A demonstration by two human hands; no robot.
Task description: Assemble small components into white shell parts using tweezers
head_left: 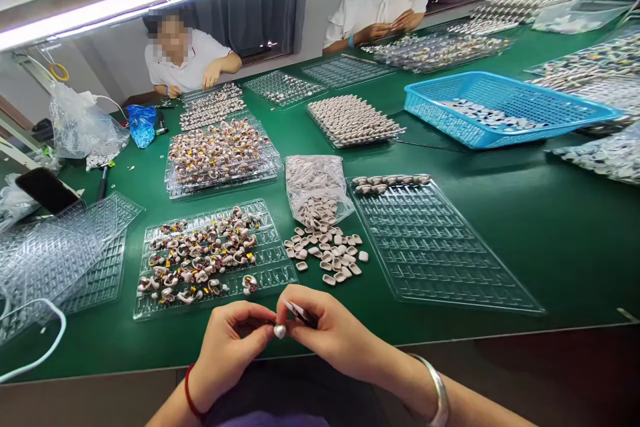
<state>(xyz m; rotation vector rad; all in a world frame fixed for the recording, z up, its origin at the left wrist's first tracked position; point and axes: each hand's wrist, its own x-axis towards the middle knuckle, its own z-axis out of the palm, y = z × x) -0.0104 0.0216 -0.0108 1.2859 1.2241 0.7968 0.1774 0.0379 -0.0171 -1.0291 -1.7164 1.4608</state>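
My left hand (235, 333) is closed in a pinch at a small, rounded, pale earbud-like part (279, 331), just above the table's near edge. My right hand (325, 330) meets it there, its fingertips touching the same part. A slim dark-and-white tool (300, 313), perhaps tweezers, lies in the right hand's grip; most of it is hidden. Beyond the left hand is a clear plastic tray (277, 257) carrying beige parts with orange and red bits (200, 253). Small beige shells (330, 257) lie loose on the table, spilling from a plastic bag (315, 177).
At right, a clear slotted tray (440, 247) has beige pieces along its far edge. Stacked loaded trays (220, 153) and a blue basket (500, 137) stand farther back. Nested clear trays (65, 260) and a phone (47, 190) are at left. Two people sit across the table.
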